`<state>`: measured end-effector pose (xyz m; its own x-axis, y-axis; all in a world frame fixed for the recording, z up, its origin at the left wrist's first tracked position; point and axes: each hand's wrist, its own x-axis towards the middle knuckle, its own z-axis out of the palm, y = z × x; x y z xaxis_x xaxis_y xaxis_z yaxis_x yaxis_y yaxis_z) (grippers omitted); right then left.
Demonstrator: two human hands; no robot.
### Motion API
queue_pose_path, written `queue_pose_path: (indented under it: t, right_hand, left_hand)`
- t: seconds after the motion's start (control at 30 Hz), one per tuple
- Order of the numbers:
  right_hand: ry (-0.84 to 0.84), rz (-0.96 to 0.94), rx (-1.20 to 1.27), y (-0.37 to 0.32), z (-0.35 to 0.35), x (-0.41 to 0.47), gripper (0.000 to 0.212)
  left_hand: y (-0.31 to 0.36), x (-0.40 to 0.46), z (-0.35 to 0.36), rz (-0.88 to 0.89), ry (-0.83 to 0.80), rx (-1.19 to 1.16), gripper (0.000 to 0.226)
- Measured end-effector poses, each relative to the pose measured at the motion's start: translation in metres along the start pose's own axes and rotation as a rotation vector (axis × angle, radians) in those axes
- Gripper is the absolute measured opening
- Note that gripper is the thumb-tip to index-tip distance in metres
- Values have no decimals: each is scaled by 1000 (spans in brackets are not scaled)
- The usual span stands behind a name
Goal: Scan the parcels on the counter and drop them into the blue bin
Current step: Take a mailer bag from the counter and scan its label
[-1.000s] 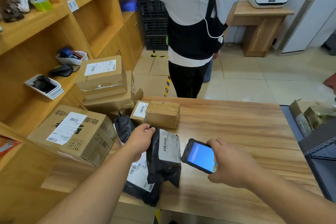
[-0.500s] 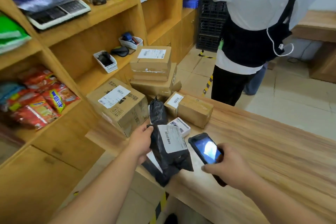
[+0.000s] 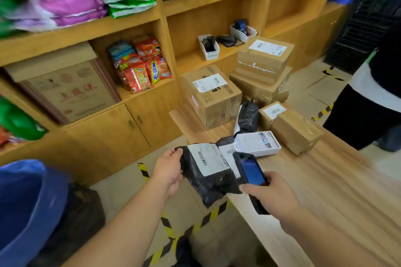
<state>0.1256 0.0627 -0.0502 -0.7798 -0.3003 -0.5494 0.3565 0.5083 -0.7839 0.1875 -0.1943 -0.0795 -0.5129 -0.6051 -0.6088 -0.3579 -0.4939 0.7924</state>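
Observation:
My left hand (image 3: 168, 170) grips a black plastic parcel (image 3: 208, 180) by its left edge and holds it off the counter's left end, white barcode label up. My right hand (image 3: 271, 196) holds a black handheld scanner (image 3: 251, 176) with a lit blue screen, just right of the parcel. The blue bin (image 3: 28, 206) stands at the lower left on the floor. On the wooden counter (image 3: 314, 191) lie another black bag (image 3: 248, 117), a white box (image 3: 257, 143), two small cardboard boxes (image 3: 295, 131) and a larger carton (image 3: 213, 95).
Stacked cartons (image 3: 263, 67) sit behind the counter's far end. Wooden shelves (image 3: 195, 13) with snack packets, baskets and a scale fill the left wall. A person in a white shirt (image 3: 377, 84) stands at the right. Yellow-black tape (image 3: 173, 234) marks the floor.
The view has swung left, bringing the blue bin into sight. My left hand has lifted the black parcel off the counter and carried it leftward; the scanner stays beside it.

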Motion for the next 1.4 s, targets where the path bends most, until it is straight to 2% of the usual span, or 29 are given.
queue_pose_path:
  t: [0.1, 0.2, 0.4, 0.53, 0.67, 0.8, 1.1, 1.4]
  right_hand:
    - [-53, -34, 6, -11, 37, -2, 40]
    - [-114, -28, -40, -22, 79, -4, 50]
    - [-215, -74, -130, -49, 179, -18, 39]
    - [-274, -87, -150, -62, 260, -34, 50]
    - [-333, -74, -193, -68, 339, -51, 55]
    - [-387, -59, -252, -74, 409, -72, 52]
    - [-506, -31, -428, -88, 520, -78, 57]
    - [-617, 15, -547, -124, 631, -29, 58]
  left_hand:
    - [-1, -5, -46, 0, 86, -96, 24]
    - [1, -11, -94, 11, 150, -182, 22]
    - [-4, -14, -206, 8, 296, -330, 24]
    - [-9, -19, -288, 7, 366, -445, 20]
    - [-17, -23, -368, 9, 448, -472, 20]
    - [-25, -32, -435, 10, 545, -479, 21]
    - [-38, -32, -537, -62, 763, -640, 19]
    - [-23, 9, -607, -100, 929, -780, 15]
